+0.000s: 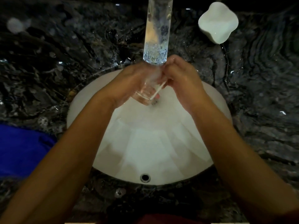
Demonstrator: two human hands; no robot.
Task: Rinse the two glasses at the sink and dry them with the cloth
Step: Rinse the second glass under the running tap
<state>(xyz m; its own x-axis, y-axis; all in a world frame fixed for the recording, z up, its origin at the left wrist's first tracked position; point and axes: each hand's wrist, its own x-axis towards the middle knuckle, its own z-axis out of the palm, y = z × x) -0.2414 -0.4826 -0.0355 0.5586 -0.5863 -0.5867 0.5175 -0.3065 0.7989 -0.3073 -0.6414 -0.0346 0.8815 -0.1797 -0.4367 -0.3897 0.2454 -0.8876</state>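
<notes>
One glass (148, 92), tilted over one white sink (153, 143), held by left hand (129, 84) and seemingly right hand (181, 81); one blue cloth (22, 151) on bench (48, 62).

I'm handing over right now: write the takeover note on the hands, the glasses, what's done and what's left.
Left hand and right hand both grip one clear drinking glass over the white oval sink basin, beneath the transparent spout.
Blue cloth lies on the dark marble counter, left of the basin.
Second glass not in view.
Done: rinsing this glass is under way.
Left: finish the rinse, rinse the other, dry both.
</notes>
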